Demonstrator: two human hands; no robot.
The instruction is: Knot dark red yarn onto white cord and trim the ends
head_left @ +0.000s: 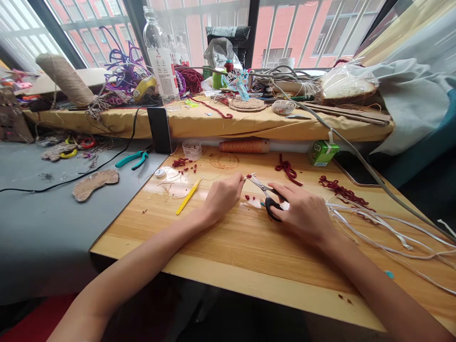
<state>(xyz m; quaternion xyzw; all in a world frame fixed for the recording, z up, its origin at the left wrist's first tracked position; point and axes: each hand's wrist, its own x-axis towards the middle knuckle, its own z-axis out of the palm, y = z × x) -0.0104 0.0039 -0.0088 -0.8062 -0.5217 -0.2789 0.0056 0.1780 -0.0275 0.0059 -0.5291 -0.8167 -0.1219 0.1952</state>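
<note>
My right hand (302, 211) grips a pair of scissors (263, 188) with black handles, fingers in the loops. The blades point up and left, meeting a small piece of dark red yarn (248, 176) at the fingertips of my left hand (224, 195). That hand is closed in a pinch on the yarn piece; its fingertips are partly hidden. Tiny red yarn scraps (250, 197) lie on the wooden table (221, 247) between the hands. Yellow tweezers (189, 195) rest to the left of my left hand.
Dark red yarn strands (344, 192) and white cords (377, 223) lie at the right, near a green drink carton (323, 153). A clear round container (192, 149) and an orange thread spool (244, 146) stand behind. Teal pliers (132, 159) lie left, and a phone (160, 130) leans on the cluttered ledge.
</note>
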